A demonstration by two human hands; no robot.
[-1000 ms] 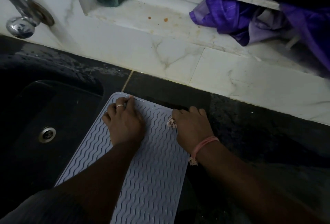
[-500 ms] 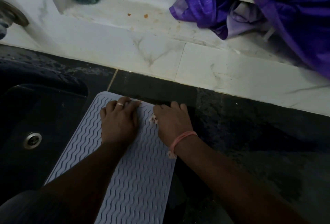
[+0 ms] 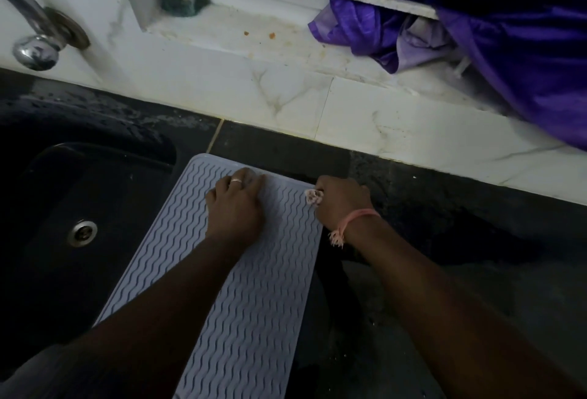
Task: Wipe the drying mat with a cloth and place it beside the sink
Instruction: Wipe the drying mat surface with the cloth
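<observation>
On the dark surface, just right of the black sink: one pale grey mat with a wavy ribbed pattern, lying flat, long axis running from the near edge toward the wall, its left edge along or slightly over the sink rim and its far end a little short of the wall tiles. Left hand: palm down on the far part of the mat, fingers bent with tips at the far edge, a ring on one finger; grip narrow, whether it pinches the edge cannot be told. Right hand: at the mat's far right corner, knuckles up, fingers curled under; grip closed on a small pinkish scrap of cloth that sticks out at the thumb side and touches the mat. A pink thread band circles the right wrist, frayed end hanging. Sink: round metal drain in its floor, water drops on the rim behind it. Wall above: chrome tap at upper left. Marble ledge: stained, with a dark green scrubber in its corner and purple fabric heaped over its right part.
</observation>
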